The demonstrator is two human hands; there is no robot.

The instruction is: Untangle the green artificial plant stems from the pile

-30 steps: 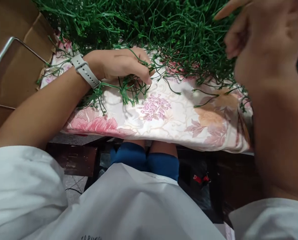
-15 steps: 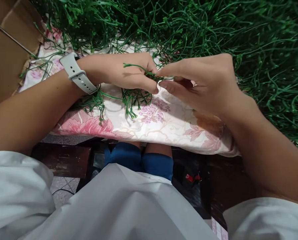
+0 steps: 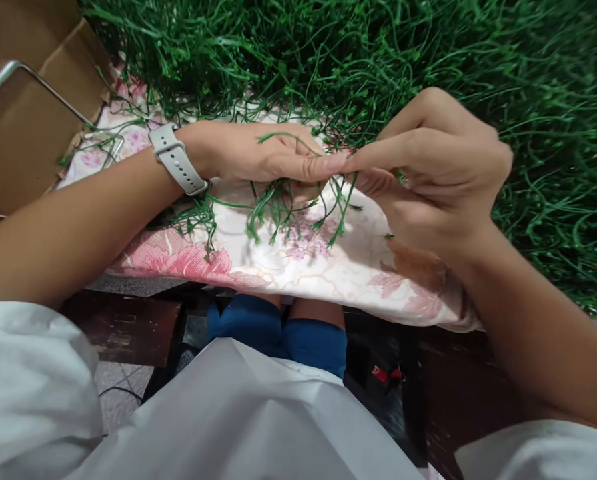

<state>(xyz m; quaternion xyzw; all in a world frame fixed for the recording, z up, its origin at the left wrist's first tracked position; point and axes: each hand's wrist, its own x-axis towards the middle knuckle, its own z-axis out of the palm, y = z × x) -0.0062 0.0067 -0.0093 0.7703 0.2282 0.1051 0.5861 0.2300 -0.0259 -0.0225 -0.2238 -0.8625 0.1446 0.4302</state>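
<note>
Two hands now share one spot: our left hand [image 3: 263,153] and our right hand [image 3: 438,167] meet fingertip to fingertip above the cloth [image 3: 358,267]. A second ago our right hand is up and away toward the upper right; half a second ago it is already at our left fingertips. Now our left thumb lies straighter, its tip against our right index finger, and a sprig [image 3: 345,210] dangles below the meeting point where we see none half a second ago. We judge from this that the fine handling has passed from one hand holding to both hands working the same strands.

Our left grip is closed, thumb pressed toward curled fingers, with stems [image 3: 275,197] caught in it. Our right grip is pinched nearly closed on the sprig between index finger and thumb; exactly which strands each pinch has, we cannot tell.

The sprig hangs just below the fingertips, its long axis running down toward our lap and leaning slightly left, its tip lowest. The stems fan out beneath our left palm, most tips pointing down toward us, while one strand curls over the back of that hand with its tip to the left. Beyond our hands, the pile [image 3: 328,53] spreads across the far side of the cloth.
</note>
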